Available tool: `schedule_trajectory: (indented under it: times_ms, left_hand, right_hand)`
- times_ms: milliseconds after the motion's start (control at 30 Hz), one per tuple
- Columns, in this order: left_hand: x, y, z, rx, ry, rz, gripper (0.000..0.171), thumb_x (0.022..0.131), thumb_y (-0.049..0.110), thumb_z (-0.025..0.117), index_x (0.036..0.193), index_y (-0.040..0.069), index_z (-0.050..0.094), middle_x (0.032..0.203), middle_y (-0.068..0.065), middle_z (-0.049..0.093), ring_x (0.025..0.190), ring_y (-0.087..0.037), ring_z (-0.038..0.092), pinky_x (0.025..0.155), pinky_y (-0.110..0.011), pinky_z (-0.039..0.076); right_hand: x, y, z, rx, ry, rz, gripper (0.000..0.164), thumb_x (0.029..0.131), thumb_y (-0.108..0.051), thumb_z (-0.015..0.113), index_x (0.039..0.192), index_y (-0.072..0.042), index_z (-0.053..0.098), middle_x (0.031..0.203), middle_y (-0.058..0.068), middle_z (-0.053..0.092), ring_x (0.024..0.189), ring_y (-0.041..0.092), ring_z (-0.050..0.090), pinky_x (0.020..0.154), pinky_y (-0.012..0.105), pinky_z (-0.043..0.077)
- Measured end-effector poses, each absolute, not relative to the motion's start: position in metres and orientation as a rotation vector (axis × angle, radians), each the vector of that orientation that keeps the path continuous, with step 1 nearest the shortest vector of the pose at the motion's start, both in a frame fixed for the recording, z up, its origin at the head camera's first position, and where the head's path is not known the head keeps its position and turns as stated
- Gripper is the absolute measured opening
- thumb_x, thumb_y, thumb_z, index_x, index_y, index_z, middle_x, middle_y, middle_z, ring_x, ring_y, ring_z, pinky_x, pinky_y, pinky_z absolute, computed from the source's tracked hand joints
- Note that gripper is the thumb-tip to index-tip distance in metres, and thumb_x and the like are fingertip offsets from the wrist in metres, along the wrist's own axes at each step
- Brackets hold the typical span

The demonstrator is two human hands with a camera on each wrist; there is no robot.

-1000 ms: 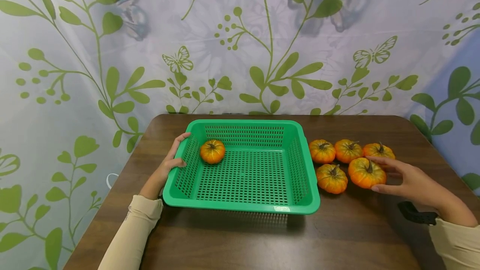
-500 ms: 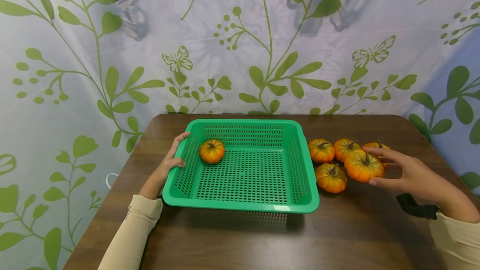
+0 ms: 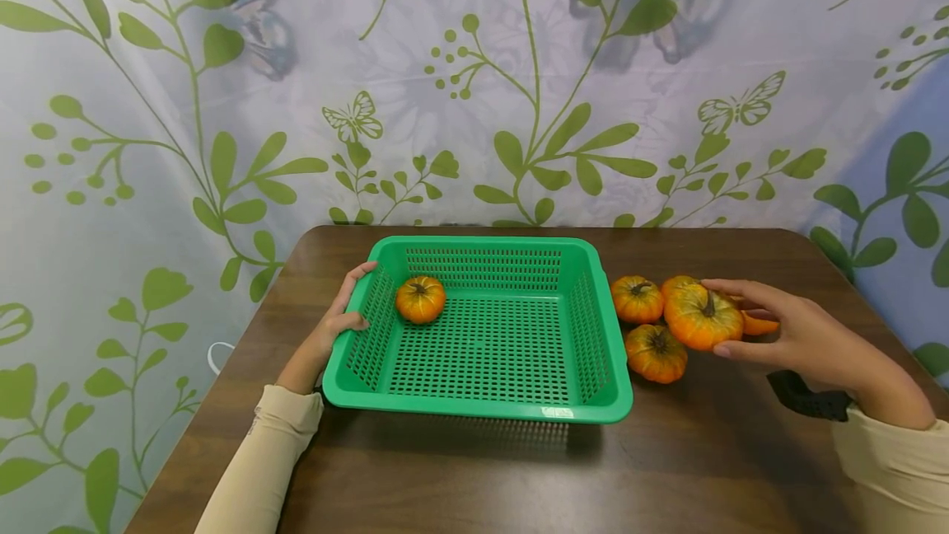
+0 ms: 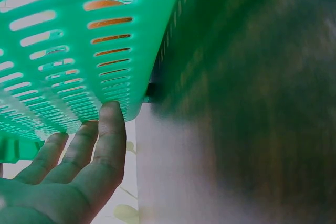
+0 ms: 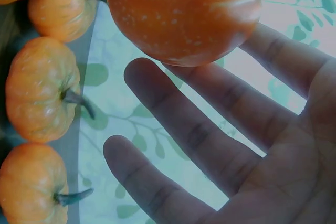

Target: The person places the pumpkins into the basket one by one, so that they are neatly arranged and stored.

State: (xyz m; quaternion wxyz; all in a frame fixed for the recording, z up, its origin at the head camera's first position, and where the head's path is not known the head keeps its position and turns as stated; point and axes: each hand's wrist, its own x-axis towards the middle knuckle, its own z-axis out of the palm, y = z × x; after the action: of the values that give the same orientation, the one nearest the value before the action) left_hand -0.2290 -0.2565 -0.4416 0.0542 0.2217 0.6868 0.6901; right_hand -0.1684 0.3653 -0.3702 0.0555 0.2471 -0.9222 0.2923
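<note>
My left hand [image 3: 331, 325] grips the left rim of a green plastic basket [image 3: 474, 408], its thumb over the edge. In the left wrist view, its fingers [image 4: 111, 140] lie against the slotted outer wall. One small orange pumpkin [image 3: 420, 300] sits inside, at the back left corner. To the right of the basket, my right hand [image 3: 804, 336] pinches another pumpkin [image 3: 703, 317] between thumb and fingers. That pumpkin overlaps the ones behind it in the head view. In the right wrist view, the held pumpkin [image 5: 184, 14] is raised beside a row of others, with the remaining fingers spread below it.
Several pumpkins stand on the brown table [image 3: 519, 484] close to the basket's right side, among them a front one [image 3: 656, 353] and a back one [image 3: 637, 299]. Behind the table hangs a leaf-patterned cloth [image 3: 445, 147]. A thin white cord [image 3: 215, 357] shows past the left edge.
My right hand has lifted the pumpkin and carried it a little left and up, over the back ones. The left hand and basket have stayed put.
</note>
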Motion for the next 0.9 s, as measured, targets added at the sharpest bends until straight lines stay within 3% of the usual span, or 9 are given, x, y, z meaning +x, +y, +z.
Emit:
schedule_trajectory:
  times_ms: [300,567,800,900]
  left_hand:
    - [-0.23,-0.256,-0.443,0.671,2.103,2.096,0.097,0.071,-0.003,0.045,0.163,-0.005,0.015,0.165,-0.037,0.017,0.137,-0.018,0.042,0.106,-0.023,0.041]
    - [-0.231,-0.256,-0.444,0.641,2.111,2.084,0.099,0.071,-0.002,0.045,0.164,-0.007,0.012,0.167,-0.036,0.016,0.139,-0.021,0.04,0.106,-0.023,0.042]
    - [-0.229,-0.256,-0.444,0.634,2.126,2.087,0.099,0.07,-0.003,0.045,0.163,-0.007,0.013,0.167,-0.036,0.016,0.137,-0.02,0.041,0.105,-0.023,0.041]
    - [-0.23,-0.255,-0.443,0.633,2.13,2.09,0.098,0.07,-0.003,0.045,0.163,-0.007,0.014,0.165,-0.036,0.018,0.135,-0.02,0.042,0.105,-0.023,0.042]
  right_hand:
    - [-0.175,0.35,-0.365,0.787,-2.776,0.907,0.082,0.083,-0.008,0.092,0.157,-0.014,0.056,0.146,-0.039,0.043,0.122,-0.017,0.043,0.095,0.003,0.034]
    - [-0.184,0.331,-0.367,0.891,-2.697,0.892,0.085,0.077,-0.005,0.095,0.154,-0.01,0.059,0.147,-0.035,0.046,0.123,-0.015,0.046,0.097,0.005,0.038]
    - [-0.188,0.314,-0.361,0.921,-2.728,0.967,0.082,0.082,-0.007,0.092,0.156,-0.009,0.057,0.151,0.012,0.06,0.127,-0.014,0.045,0.099,0.007,0.037]
    - [-0.19,0.308,-0.358,0.912,-2.739,0.984,0.081,0.083,-0.008,0.092,0.156,-0.01,0.057,0.151,0.016,0.06,0.127,-0.009,0.048,0.099,0.006,0.036]
